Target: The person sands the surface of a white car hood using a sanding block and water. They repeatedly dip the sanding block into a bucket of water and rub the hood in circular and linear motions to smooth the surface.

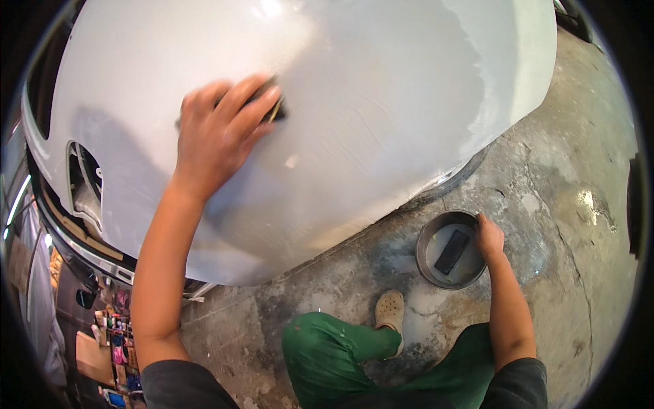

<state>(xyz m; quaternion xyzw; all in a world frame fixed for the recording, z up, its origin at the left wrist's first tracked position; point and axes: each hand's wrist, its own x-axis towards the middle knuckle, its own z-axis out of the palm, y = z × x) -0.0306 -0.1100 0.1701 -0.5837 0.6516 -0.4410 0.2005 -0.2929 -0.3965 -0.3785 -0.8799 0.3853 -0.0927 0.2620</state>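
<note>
With hands well apart, best to hold the round basin (422,249) level, its rim clamped in the right hand (490,237), dark block (452,252) lying inside, and glide the dark pad (281,113), gripped in the left hand (214,129), flat across the pale car panel (388,102) beyond.

A broad curved body panel (381,157) is grading from white to grey, a black rectangular block (452,252) is contrasting with cloudy grey liquid (470,266) in a round dark-grey tub (422,247), green cloth trousers (320,361) are offsetting a beige perforated clog (390,310), and concrete flooring (565,157) is showing mottled grey-brown.
</note>
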